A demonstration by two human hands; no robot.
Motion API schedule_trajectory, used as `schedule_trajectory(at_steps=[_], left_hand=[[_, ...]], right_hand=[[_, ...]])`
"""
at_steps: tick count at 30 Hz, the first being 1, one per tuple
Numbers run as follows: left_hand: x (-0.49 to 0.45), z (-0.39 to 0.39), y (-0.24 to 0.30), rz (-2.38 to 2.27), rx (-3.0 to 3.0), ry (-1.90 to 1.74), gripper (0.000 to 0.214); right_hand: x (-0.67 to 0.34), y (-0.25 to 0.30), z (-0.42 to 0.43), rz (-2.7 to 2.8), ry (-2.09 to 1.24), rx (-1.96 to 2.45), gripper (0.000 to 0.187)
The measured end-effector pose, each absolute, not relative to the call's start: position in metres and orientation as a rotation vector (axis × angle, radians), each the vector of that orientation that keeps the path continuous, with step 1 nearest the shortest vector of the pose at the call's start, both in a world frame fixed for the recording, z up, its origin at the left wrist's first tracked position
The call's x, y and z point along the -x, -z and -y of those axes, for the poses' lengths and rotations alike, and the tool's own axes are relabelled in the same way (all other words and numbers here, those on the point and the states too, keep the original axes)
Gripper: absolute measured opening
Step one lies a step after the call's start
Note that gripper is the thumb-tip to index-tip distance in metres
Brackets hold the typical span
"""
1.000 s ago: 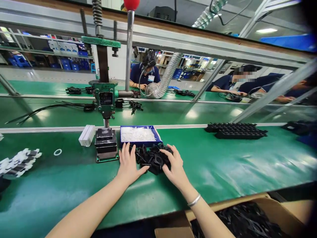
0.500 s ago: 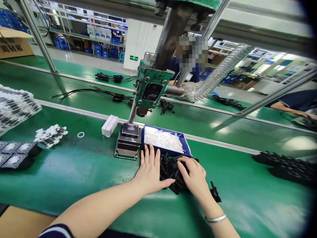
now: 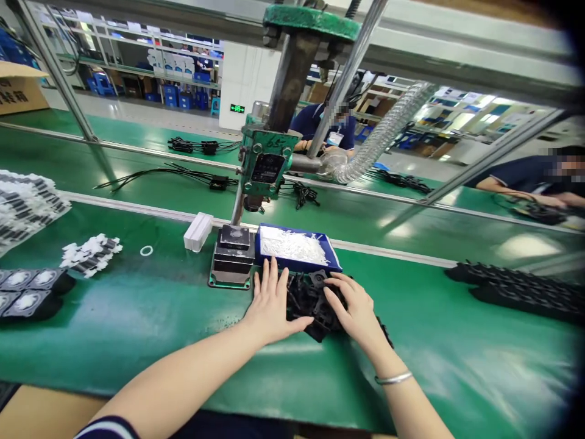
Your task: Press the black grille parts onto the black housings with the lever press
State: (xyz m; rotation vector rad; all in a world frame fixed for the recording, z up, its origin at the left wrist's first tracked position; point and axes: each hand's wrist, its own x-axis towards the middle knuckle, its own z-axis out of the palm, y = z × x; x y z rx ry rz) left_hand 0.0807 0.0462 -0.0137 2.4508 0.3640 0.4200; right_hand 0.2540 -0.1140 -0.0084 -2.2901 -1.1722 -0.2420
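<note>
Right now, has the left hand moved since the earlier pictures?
No, not visibly: the left hand still lies by the press base's near right corner.

The left forearm [image 3: 183,378] slants from the lower left toward the frame's centre, where the left hand [image 3: 269,311] shows its back, fingers pointing up, thumb stretched rightward. The right forearm [image 3: 414,399] rises from the lower right; the right hand [image 3: 357,308], right of centre, curves its fingers leftward.
</note>
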Motion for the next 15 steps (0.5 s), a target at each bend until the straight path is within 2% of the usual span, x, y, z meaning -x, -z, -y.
schedule_trajectory(at_steps=[4, 7, 12, 15], left_hand=[[-0.076, -0.043, 0.016, -0.247, -2.470, -0.341, 0.128], [-0.081, -0.041, 0.017, -0.201, -2.503, -0.314, 0.133], [-0.086, -0.040, 0.021, -0.192, -2.580, -0.420, 0.124], [-0.087, -0.041, 0.021, -0.264, -2.582, -0.492, 0.117]], right_hand=[[-0.252, 0.013, 0.164, 0.746, 0.493, 2.437, 0.055], [-0.248, 0.027, 0.187, 0.524, 0.406, 2.515, 0.065], [-0.238, 0.046, 0.153, 0.797, 0.272, 2.380, 0.059], [-0.239, 0.044, 0.131, 0.860, 0.272, 2.339, 0.062]])
